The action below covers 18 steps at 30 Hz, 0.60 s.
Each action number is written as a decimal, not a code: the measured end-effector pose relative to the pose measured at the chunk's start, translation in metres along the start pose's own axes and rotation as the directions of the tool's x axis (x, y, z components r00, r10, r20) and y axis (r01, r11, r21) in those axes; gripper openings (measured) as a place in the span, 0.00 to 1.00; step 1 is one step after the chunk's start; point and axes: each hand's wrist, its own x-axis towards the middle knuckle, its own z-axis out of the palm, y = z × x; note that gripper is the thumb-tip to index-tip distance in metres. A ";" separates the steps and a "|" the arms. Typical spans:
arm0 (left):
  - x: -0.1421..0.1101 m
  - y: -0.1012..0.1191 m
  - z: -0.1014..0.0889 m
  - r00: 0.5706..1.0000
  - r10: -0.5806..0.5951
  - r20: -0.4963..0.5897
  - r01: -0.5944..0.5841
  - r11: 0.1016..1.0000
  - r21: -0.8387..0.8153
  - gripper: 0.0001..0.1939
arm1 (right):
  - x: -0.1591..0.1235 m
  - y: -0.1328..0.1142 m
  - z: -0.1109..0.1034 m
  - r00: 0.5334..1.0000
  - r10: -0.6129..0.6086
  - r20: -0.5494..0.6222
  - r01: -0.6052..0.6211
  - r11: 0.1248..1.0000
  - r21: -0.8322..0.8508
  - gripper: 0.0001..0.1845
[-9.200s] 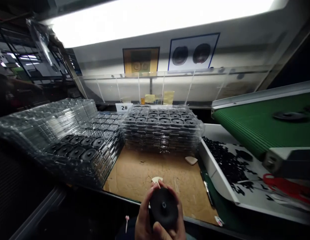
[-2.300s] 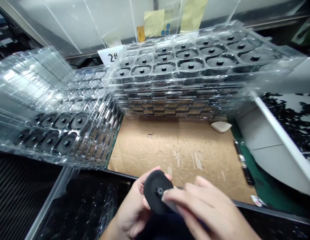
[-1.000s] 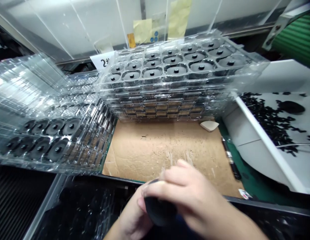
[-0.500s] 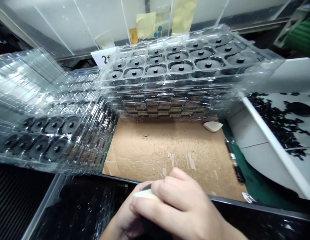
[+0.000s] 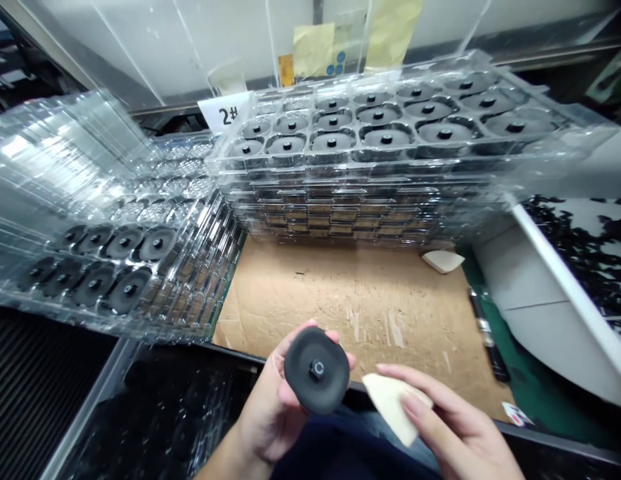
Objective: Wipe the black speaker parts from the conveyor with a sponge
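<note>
My left hand (image 5: 275, 400) holds a round black part (image 5: 310, 393) with a short stud at its centre, its dished face turned up toward me. The fingers wrap its rim from below and behind. To the right, my right hand (image 5: 450, 420) pinches a cream wedge-shaped sponge (image 5: 393, 403) between thumb and fingers. A small gap separates the sponge from the black part. Both hands are over the front edge of the cardboard sheet (image 5: 300, 293).
Stacked clear plastic trays (image 5: 340, 193) holding similar black parts stand at the back. Another tray stack (image 5: 180, 267) is at left. A second sponge wedge (image 5: 443, 261) and a black pen (image 5: 489, 337) lie at right, beside a white bin (image 5: 565, 293) of small black pieces.
My hands were together, with the sponge against the black part. Now they are apart: the right hand has moved right with the sponge, and the part's face is exposed.
</note>
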 end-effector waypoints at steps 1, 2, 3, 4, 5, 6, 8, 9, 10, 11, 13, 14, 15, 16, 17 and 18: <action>0.000 0.000 0.000 1.000 -0.005 -0.011 0.005 1.000 -0.005 0.29 | 0.000 0.002 -0.002 0.999 -0.018 -0.031 0.017 0.998 -0.058 0.14; 0.000 -0.001 0.000 1.000 -0.008 -0.019 0.007 1.000 -0.008 0.29 | 0.000 0.001 -0.003 0.996 -0.060 -0.066 0.052 0.992 -0.117 0.14; 0.000 -0.002 0.000 1.000 -0.007 -0.028 0.007 1.000 -0.012 0.29 | -0.001 -0.002 -0.003 0.989 -0.114 -0.094 0.097 0.981 -0.170 0.14; 0.000 -0.003 0.001 0.999 -0.007 -0.037 0.006 1.000 -0.015 0.29 | -0.001 -0.007 -0.002 0.978 -0.176 -0.111 0.149 0.965 -0.215 0.13; 0.000 -0.005 0.001 0.999 -0.006 -0.044 0.005 1.000 -0.020 0.29 | -0.001 -0.014 0.000 0.963 -0.243 -0.118 0.208 0.945 -0.252 0.12; 0.001 -0.006 0.001 0.999 -0.003 -0.049 0.002 1.000 -0.024 0.29 | -0.002 -0.022 0.004 0.942 -0.315 -0.118 0.272 0.919 -0.284 0.12; 0.000 -0.010 0.000 0.999 0.011 -0.053 -0.012 1.000 -0.023 0.30 | -0.001 -0.036 0.016 0.874 -0.475 -0.100 0.415 0.838 -0.355 0.13; -0.001 -0.011 0.000 0.998 0.015 -0.054 -0.016 1.000 -0.014 0.30 | 0.000 -0.042 0.023 0.823 -0.564 -0.073 0.497 0.775 -0.389 0.15; -0.002 -0.012 0.000 0.998 0.015 -0.059 -0.015 1.000 0.003 0.30 | 0.001 -0.047 0.029 0.763 -0.646 -0.032 0.577 0.703 -0.416 0.16; -0.004 -0.012 -0.001 0.997 0.017 -0.072 -0.015 1.000 0.024 0.29 | 0.003 -0.050 0.034 0.714 -0.699 0.033 0.643 0.637 -0.425 0.18; -0.007 -0.012 -0.003 0.994 0.028 -0.105 -0.021 0.998 0.067 0.30 | 0.006 -0.056 0.040 0.690 -0.695 0.203 0.706 0.582 -0.403 0.18; -0.009 -0.013 -0.004 0.991 0.035 -0.129 -0.025 0.997 0.079 0.31 | 0.007 -0.059 0.041 0.707 -0.648 0.282 0.702 0.596 -0.391 0.17; -0.010 -0.013 -0.004 0.988 0.041 -0.149 -0.029 0.996 0.082 0.31 | 0.009 -0.062 0.042 0.732 -0.587 0.345 0.681 0.620 -0.391 0.16; -0.010 -0.014 -0.004 0.986 0.044 -0.163 -0.031 0.996 0.080 0.32 | 0.011 -0.064 0.043 0.752 -0.545 0.371 0.659 0.634 -0.405 0.15; -0.011 -0.016 -0.004 0.985 0.036 -0.171 -0.023 0.997 0.079 0.32 | 0.013 -0.066 0.045 0.756 -0.551 0.354 0.655 0.625 -0.425 0.14; -0.011 -0.017 -0.002 0.984 0.020 -0.178 -0.005 0.997 0.081 0.31 | 0.015 -0.068 0.047 0.740 -0.600 0.304 0.667 0.594 -0.449 0.14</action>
